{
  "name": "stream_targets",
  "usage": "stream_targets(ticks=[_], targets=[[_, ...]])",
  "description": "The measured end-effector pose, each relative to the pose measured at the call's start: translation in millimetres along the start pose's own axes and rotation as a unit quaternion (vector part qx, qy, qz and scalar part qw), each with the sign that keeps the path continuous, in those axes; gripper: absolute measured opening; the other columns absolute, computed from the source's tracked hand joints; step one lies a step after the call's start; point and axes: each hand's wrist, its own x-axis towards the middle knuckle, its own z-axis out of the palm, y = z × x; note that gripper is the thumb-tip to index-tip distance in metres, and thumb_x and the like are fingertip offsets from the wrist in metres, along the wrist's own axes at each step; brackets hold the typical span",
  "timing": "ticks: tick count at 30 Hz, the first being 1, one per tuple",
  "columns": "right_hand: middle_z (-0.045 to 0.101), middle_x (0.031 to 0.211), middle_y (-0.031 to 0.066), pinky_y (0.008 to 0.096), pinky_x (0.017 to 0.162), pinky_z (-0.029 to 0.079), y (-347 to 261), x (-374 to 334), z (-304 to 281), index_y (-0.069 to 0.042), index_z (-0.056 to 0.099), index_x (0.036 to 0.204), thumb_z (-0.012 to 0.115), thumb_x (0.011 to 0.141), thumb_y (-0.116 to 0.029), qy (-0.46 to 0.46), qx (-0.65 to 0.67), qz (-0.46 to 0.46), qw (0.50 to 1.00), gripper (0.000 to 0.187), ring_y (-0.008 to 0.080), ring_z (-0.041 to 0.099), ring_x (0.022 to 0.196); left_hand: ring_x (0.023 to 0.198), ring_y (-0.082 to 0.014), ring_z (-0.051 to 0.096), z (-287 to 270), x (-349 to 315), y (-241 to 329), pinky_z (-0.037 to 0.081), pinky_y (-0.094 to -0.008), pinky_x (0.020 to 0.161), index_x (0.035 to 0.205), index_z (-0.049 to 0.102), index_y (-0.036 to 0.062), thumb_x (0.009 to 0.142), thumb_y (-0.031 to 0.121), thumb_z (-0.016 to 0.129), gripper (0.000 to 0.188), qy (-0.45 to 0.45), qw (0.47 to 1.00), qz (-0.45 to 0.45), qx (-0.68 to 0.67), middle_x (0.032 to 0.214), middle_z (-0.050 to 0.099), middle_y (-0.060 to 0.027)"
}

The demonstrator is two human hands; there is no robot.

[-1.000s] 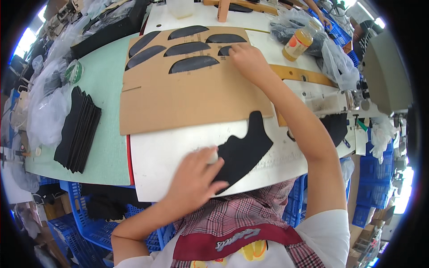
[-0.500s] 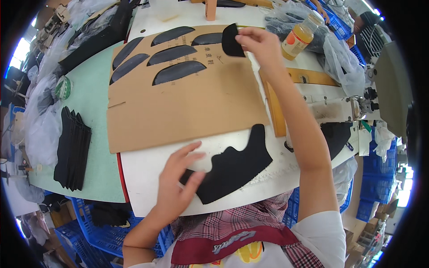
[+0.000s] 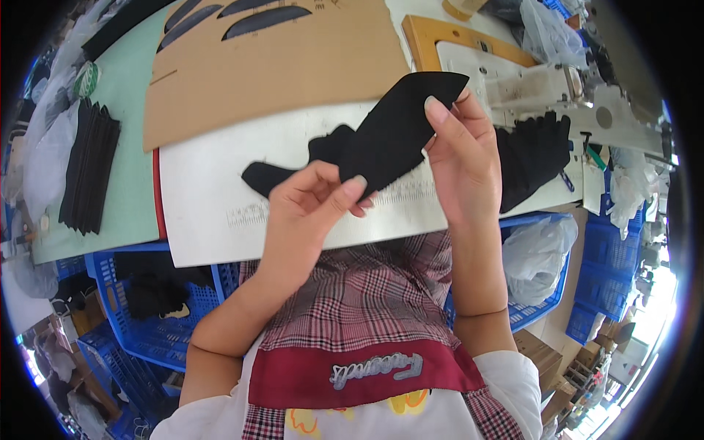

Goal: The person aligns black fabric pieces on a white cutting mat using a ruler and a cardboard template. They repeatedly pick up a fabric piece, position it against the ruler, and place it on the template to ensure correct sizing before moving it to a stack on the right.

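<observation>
A black cut fabric piece (image 3: 389,132) with a wavy inner edge is raised just above the front of the white table (image 3: 213,191). My left hand (image 3: 308,209) pinches its lower edge between thumb and fingers. At the upper right end, my right hand (image 3: 466,158) has its thumb on top and fingers beneath. Whether the small rounded black piece lies against this end cannot be made out, black on black. Beyond the hands is a brown cardboard sheet (image 3: 293,77) carrying several dark half-moon pieces (image 3: 268,22).
A stack of black pieces (image 3: 89,169) lies on the green surface at left. More black pieces (image 3: 535,158) sit at right, below a sewing machine (image 3: 532,88). A wooden frame (image 3: 469,37) borders the cardboard. Blue crates (image 3: 147,330) stand under the table edge.
My right hand has come back from the cardboard's far edge, where it held a small rounded black piece. My left hand has gripped the larger piece, which is now lifted and turned. The view has tilted down.
</observation>
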Motion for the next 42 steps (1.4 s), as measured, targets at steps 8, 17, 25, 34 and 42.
stream_targets(ticks=[8,17,25,34,42], targets=[[0.066,0.091,0.0052,0.0240,0.071,0.051,-6,-25,-33,0.001,0.062,0.104,0.073,0.083,-0.003,-0.072,-0.115,0.052,0.989,0.024,0.0109,0.063,0.076,0.074,-0.0060,0.053,-27,-34,13,0.044,-0.0203,0.069,0.091,0.063,-0.0037,0.086,0.001,0.071,0.011,0.050,0.963,0.082,0.253,0.083,0.058,-0.0004],[0.066,0.078,0.0004,0.0200,0.064,0.046,27,-41,-53,0.000,0.066,0.094,0.074,0.084,-0.008,-0.017,-0.264,0.103,0.959,0.014,0.0052,0.059,0.070,0.073,-0.0059,0.054,-42,-31,1,0.044,-0.0201,0.065,0.089,0.064,-0.0002,0.086,0.005,0.072,0.010,0.111,0.946,0.010,0.303,0.080,0.059,-0.0008],[0.066,0.080,-0.0001,0.0193,0.067,0.047,6,-39,-42,0.000,0.070,0.093,0.076,0.083,-0.008,-0.002,-0.307,0.025,0.951,0.013,0.0043,0.059,0.075,0.072,-0.0099,0.053,-45,-19,21,0.042,-0.0225,0.067,0.087,0.062,-0.0001,0.083,0.005,0.072,0.012,0.076,0.902,0.161,0.393,0.079,0.059,-0.0022],[0.064,0.076,-0.0027,0.0168,0.061,0.042,19,-16,-60,-0.001,0.068,0.104,0.076,0.080,-0.004,-0.038,-0.393,0.001,0.919,0.026,0.0020,0.053,0.066,0.077,-0.0109,0.051,-26,-25,-11,0.040,-0.0256,0.078,0.099,0.066,0.0020,0.085,0.006,0.070,0.015,0.174,0.861,0.146,0.454,0.081,0.060,-0.0012],[0.062,0.078,-0.0026,0.0174,0.065,0.041,27,-16,-65,0.000,0.065,0.106,0.075,0.081,-0.004,-0.061,-0.450,0.003,0.891,0.027,0.0026,0.054,0.071,0.071,-0.0127,0.043,-30,-11,-16,0.037,-0.0280,0.077,0.105,0.065,0.0063,0.085,0.011,0.072,0.022,0.202,0.832,0.136,0.499,0.076,0.059,0.0008]])
